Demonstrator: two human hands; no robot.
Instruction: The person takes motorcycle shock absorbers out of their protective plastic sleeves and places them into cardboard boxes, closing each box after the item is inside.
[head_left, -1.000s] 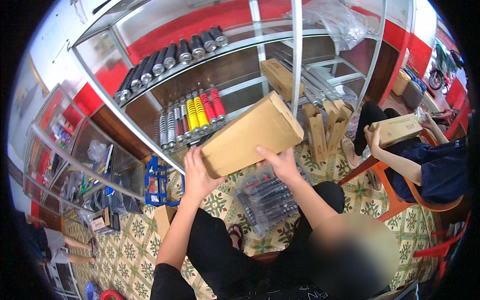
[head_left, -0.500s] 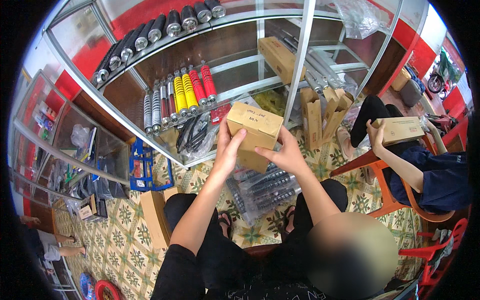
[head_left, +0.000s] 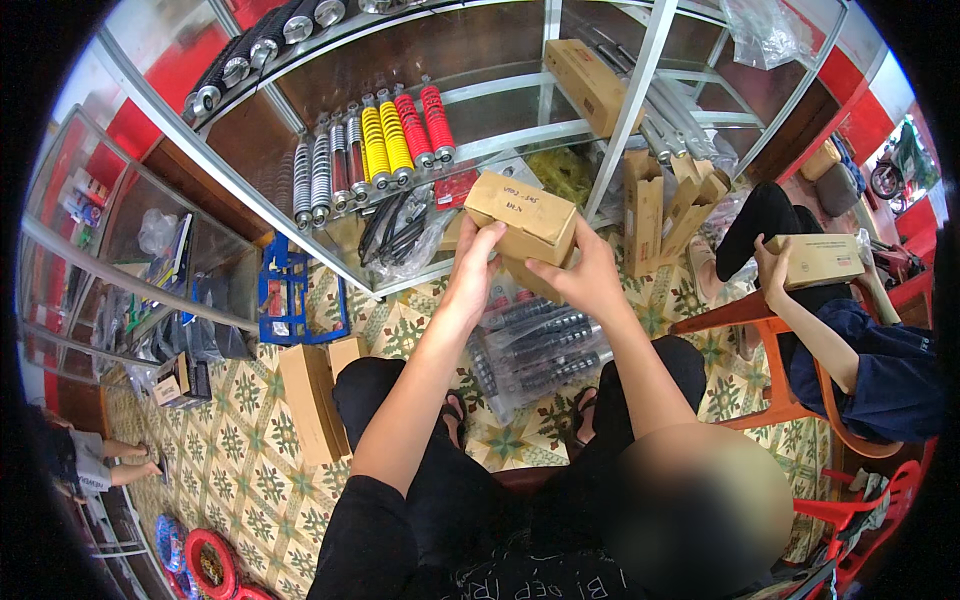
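Both hands are holding a cardboard box [head_left: 520, 222] up above the lap: the left hand [head_left: 478, 268] is gripping its left end, fingers curled over it, and the right hand [head_left: 583, 280] is clasping its underside. Below it, bagged shock absorbers [head_left: 535, 345] are lying on the tiled floor [head_left: 240, 470]. Beyond, coloured springs [head_left: 385, 140] are lining a glass shelf [head_left: 500, 140].

A glass display cabinet [head_left: 330, 230] stands on patterned floor tiles [head_left: 240, 470] beside an orange chair [head_left: 770, 340], red walls [head_left: 850, 80] behind.
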